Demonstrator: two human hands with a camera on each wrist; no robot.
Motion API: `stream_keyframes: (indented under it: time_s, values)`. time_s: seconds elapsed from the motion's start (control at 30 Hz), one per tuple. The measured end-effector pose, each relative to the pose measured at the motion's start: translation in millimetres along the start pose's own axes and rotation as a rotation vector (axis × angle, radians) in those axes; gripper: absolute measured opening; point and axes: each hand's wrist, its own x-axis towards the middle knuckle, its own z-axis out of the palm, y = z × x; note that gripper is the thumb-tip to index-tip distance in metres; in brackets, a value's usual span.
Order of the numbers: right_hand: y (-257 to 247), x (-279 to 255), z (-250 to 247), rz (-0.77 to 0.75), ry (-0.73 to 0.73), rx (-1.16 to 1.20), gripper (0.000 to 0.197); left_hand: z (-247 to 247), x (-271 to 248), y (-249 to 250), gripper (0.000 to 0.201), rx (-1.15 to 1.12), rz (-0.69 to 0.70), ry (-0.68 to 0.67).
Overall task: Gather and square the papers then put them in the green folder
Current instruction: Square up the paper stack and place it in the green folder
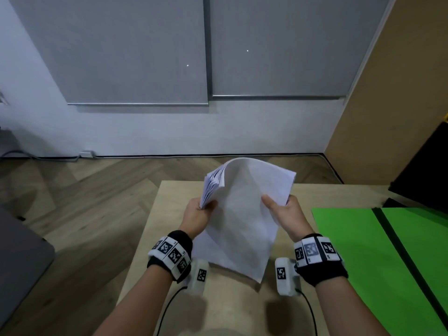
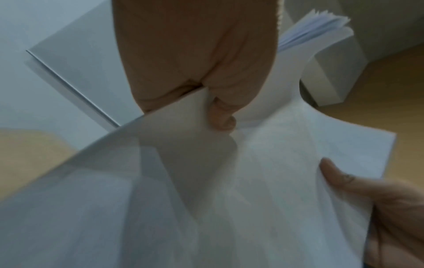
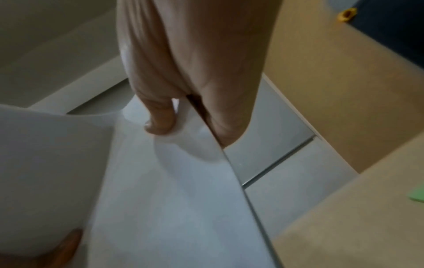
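A stack of white papers (image 1: 242, 214) is held above the light wooden table (image 1: 174, 214), its far end bent up and curling over, with sheet edges fanned at the upper left. My left hand (image 1: 201, 212) pinches the stack's left edge, thumb on top (image 2: 220, 116). My right hand (image 1: 278, 209) grips the right edge, thumb lying on the top sheet (image 3: 160, 117). In the left wrist view the papers (image 2: 252, 181) fill the lower frame. The green folder (image 1: 363, 251) lies open and flat on the table to the right, a black spine strip running across it.
A black object (image 1: 426, 170) stands at the table's far right, beside a brown panel (image 1: 388, 105). Wood floor lies to the left and beyond the table. A grey surface (image 1: 19, 258) is at the far left. Cables trail from both wrist cameras.
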Motion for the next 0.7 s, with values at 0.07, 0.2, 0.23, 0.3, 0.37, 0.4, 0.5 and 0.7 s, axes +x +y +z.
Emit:
stream_keyframes:
  time_s: [0.07, 0.2, 0.23, 0.3, 0.37, 0.4, 0.5, 0.7]
  values:
    - [4, -6, -12, 0.026, -0.071, 0.060, 0.012, 8, -3, 11, 0.024, -0.043, 0.001, -0.007]
    - [33, -14, -32, 0.208, -0.138, 0.099, 0.033, 34, -6, 16, 0.020, -0.071, -0.096, -0.073]
    - [46, -12, -38, 0.233, -0.108, 0.095, 0.047, 41, -8, 16, 0.011, -0.070, -0.122, -0.099]
    - [66, -8, -55, 0.299, -0.073, 0.052, 0.085, 58, -11, 13, 0.009, -0.073, -0.173, -0.136]
    - [77, -7, -75, 0.359, -0.093, 0.065, 0.059, 77, -12, 10, 0.016, -0.111, -0.223, -0.160]
    - [80, -8, -85, 0.386, -0.126, 0.055, 0.040, 87, -12, 9, 0.022, -0.135, -0.248, -0.167]
    - [96, -10, -114, 0.371, -0.078, -0.024, 0.032, 123, -12, 7, 0.035, -0.174, -0.314, -0.144]
    - [99, -13, -172, 0.347, 0.151, 0.052, 0.040, 189, -30, 21, 0.033, -0.304, -0.267, -0.194]
